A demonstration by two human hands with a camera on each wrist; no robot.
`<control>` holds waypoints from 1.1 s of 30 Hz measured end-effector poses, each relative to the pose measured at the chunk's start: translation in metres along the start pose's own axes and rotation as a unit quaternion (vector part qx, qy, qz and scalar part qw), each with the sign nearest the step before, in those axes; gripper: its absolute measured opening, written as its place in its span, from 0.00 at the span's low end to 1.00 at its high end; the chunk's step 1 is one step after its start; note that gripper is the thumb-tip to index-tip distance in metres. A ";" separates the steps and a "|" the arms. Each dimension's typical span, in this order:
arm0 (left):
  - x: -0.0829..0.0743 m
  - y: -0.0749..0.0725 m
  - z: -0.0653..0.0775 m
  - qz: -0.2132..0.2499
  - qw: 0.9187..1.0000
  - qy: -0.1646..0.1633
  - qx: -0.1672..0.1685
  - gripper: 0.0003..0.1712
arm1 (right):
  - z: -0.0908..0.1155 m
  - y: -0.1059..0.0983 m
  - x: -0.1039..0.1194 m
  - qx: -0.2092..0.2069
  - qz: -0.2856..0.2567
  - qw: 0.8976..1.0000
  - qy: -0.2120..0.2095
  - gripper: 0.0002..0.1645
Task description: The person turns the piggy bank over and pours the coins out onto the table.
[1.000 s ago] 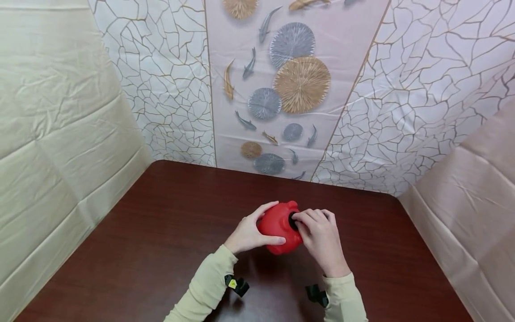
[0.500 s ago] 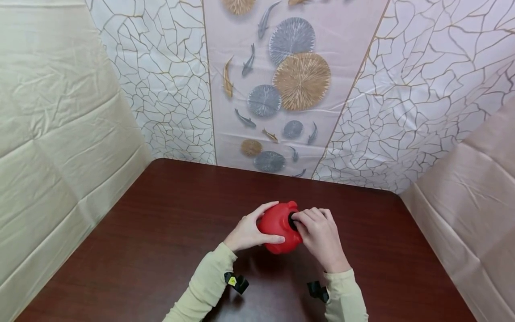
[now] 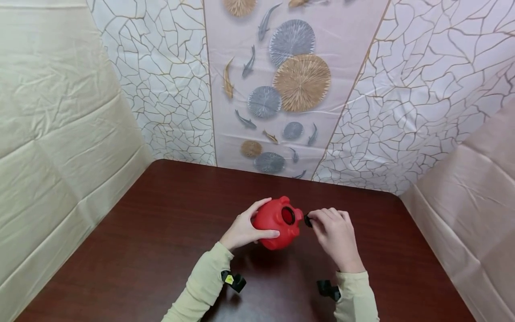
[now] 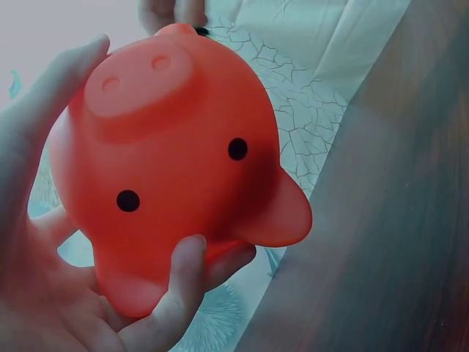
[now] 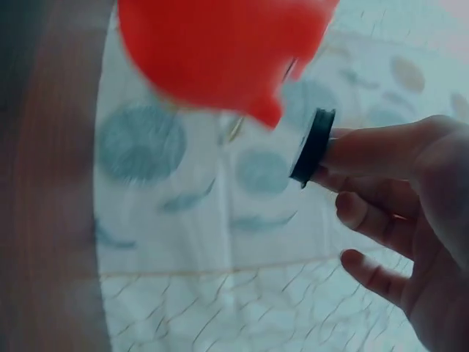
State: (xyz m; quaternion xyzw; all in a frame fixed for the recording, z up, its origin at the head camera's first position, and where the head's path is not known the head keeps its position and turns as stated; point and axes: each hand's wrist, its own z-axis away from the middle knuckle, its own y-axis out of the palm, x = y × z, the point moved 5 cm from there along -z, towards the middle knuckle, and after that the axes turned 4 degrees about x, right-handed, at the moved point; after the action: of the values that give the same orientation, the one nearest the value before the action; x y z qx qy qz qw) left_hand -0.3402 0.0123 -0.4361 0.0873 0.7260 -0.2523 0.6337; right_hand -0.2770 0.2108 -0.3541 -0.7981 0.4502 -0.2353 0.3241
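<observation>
A red piggy bank is held above the table by my left hand, its fingers and thumb wrapped round the body. In the left wrist view the pig's snout, black eyes and ears show, with the head tipped upside down. The round hole in its belly faces up and to the right, uncovered, with a dark rim. Just right of the bank, my right hand pinches a black round stopper between thumb and fingers, apart from the hole. The other right fingers are loosely bent.
Below both hands lies a dark brown wooden table. A patterned cloth hangs behind its far edge, and pale cloth walls stand on both sides. Black camera mounts sit at the wrists.
The black stopper has come out of the piggy bank's belly hole. My right hand has moved right with it, while my left hand has shifted slightly left and turned the bank a little.
</observation>
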 end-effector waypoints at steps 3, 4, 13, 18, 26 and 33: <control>0.000 -0.001 0.000 0.002 1.000 -0.002 -0.001 0.45 | 0.006 0.009 -0.018 0.032 0.018 0.999 0.035 0.10; 0.000 -0.002 0.000 0.002 1.000 -0.003 -0.001 0.45 | 0.009 0.013 -0.024 0.048 0.023 0.997 0.050 0.10; -0.003 -0.003 0.002 -0.002 1.000 -0.011 -0.001 0.45 | 0.035 0.049 -0.072 0.214 0.022 0.964 0.158 0.07; -0.003 -0.003 0.003 -0.004 1.000 -0.016 -0.004 0.45 | 0.051 0.068 -0.087 0.286 -0.001 0.936 0.207 0.07; -0.002 -0.002 0.004 -0.003 1.000 -0.013 -0.003 0.46 | 0.059 0.080 -0.092 0.320 -0.022 0.919 0.227 0.08; 0.000 -0.001 0.003 -0.024 1.000 -0.012 -0.006 0.45 | 0.036 0.054 -0.073 0.205 -0.058 0.957 0.196 0.06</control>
State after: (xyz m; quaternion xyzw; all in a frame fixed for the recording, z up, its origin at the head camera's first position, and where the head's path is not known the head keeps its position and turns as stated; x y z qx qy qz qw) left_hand -0.3381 0.0104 -0.4360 0.0632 0.7216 -0.2646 0.6367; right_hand -0.3183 0.2646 -0.4241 -0.6775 0.4000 -0.4924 0.3723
